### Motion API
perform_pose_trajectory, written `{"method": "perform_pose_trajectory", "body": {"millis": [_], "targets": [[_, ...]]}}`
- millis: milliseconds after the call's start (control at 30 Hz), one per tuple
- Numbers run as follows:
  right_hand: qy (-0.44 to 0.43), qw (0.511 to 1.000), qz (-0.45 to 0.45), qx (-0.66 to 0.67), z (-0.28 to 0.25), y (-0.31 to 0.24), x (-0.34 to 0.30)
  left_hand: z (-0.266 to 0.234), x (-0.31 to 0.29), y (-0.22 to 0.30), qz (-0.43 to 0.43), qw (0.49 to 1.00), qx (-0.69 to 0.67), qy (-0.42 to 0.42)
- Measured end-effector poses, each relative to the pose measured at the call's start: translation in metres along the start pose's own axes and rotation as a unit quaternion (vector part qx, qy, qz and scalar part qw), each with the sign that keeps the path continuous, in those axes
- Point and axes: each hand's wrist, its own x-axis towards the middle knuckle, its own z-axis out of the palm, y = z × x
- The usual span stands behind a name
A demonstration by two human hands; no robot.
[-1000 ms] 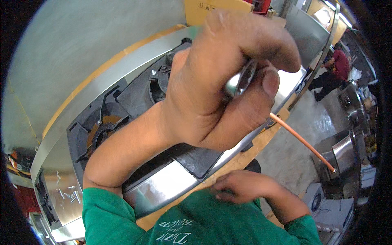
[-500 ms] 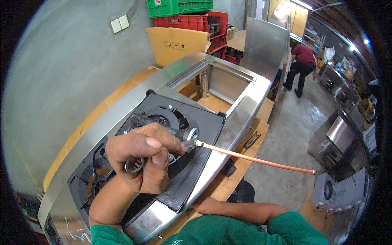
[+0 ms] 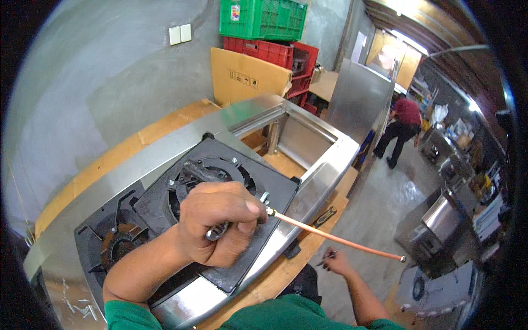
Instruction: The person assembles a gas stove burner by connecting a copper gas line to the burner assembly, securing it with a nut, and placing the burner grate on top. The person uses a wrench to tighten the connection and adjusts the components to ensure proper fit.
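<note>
My left hand (image 3: 223,223) is closed round a combination wrench (image 3: 216,231), whose ring end pokes out below my fingers. Its other end is hidden behind my hand. Close to my fingertips a brass nut (image 3: 270,212) joins a thin copper tube (image 3: 338,236) to the burner fitting. The tube slopes out to the right past the steel edge. Beneath my left hand lies a black gas burner unit (image 3: 220,148) with a round burner. Low on the right, over the bench edge, my right hand (image 3: 339,262) is closed on a small dark thing I cannot make out.
The burner rests on a stainless steel stove top (image 3: 324,168) with a rectangular opening. A black tool (image 3: 324,217) lies on the wooden bench (image 3: 250,294). Several screws (image 3: 82,308) lie lower left. Crates (image 3: 264,19) and cardboard (image 3: 247,77) stand behind. A person (image 3: 404,124) bends over farther away.
My right hand has come out from beside the bench to the right, now with something dark in it. My left hand and wrench have turned beside the nut. The view has shifted.
</note>
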Motion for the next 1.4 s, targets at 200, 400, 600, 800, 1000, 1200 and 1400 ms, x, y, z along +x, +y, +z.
{"method": "perform_pose_trajectory", "body": {"millis": [200,400,600,800,1000,1200,1400], "targets": [[0.163,0.959,-0.155,0.173,-0.18,-0.132,-0.04,0.003,-0.002,-0.003,0.024,0.999,0.015,0.02],[-0.07,0.807,-0.549,-0.206,-0.149,-0.336,-0.123,0.001,-0.004,-0.002,0.022,0.999,0.029,0.017],[-0.164,0.59,-0.633,-0.474,-0.044,-0.372,-0.13,0.004,-0.001,0.0,0.008,1.0,0.014,0.026],[-0.135,0.525,-0.647,-0.537,-0.012,-0.368,-0.114,0.004,-0.004,0.0,0.005,0.999,0.033,0.026],[-0.101,0.53,-0.663,-0.519,0.003,-0.36,-0.091,0.004,-0.001,-0.003,0.043,0.997,0.051,0.026],[-0.12,0.537,-0.636,-0.541,0.014,-0.363,-0.09,0.004,0.0,-0.002,0.038,0.998,0.042,0.029],[-0.112,0.536,-0.647,-0.531,0.016,-0.361,-0.088,0.005,-0.001,-0.002,0.042,0.997,0.05,0.044]]}}
